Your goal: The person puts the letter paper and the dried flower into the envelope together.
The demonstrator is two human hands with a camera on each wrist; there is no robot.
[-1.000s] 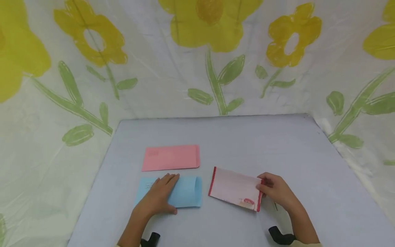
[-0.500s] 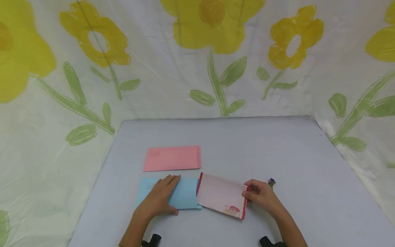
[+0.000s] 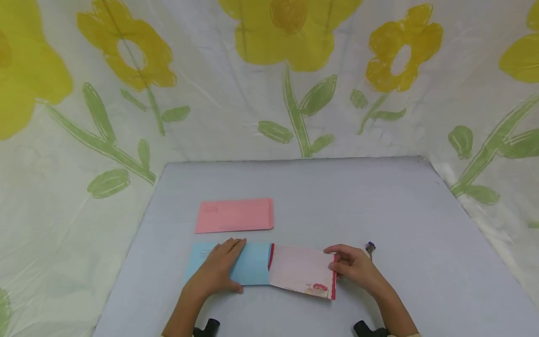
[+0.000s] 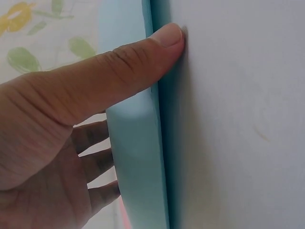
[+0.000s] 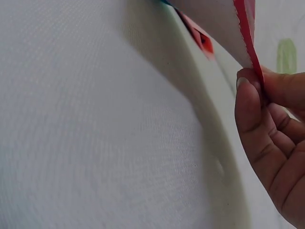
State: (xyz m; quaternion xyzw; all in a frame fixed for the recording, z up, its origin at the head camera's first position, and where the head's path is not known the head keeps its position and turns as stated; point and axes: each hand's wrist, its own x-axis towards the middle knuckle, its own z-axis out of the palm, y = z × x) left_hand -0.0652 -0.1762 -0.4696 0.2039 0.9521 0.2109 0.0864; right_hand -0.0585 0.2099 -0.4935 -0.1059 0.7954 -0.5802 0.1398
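A light blue envelope (image 3: 252,264) lies at the front left of the table, its open end toward the right. My left hand (image 3: 216,267) rests flat across it with fingers spread; in the left wrist view the thumb (image 4: 138,67) reaches over the envelope's near edge onto the table. A pale pink card (image 3: 299,269) with red scalloped ends and a small red print meets the envelope's open end with its left side. Between thumb and fingers, my right hand (image 3: 355,266) pinches the card's right red edge, which shows raised in the right wrist view.
A pink envelope (image 3: 235,215) lies behind the blue one. To the right, beyond my right hand, is a small sprig of dark purple flowers (image 3: 370,248). A white sheet painted with yellow flowers (image 3: 286,32) hangs behind the table (image 3: 337,187).
The right hand has brought the card leftward, up to the blue envelope's open end, and its left side has swung toward me. The flower sprig has come into sight. My left hand stays put.
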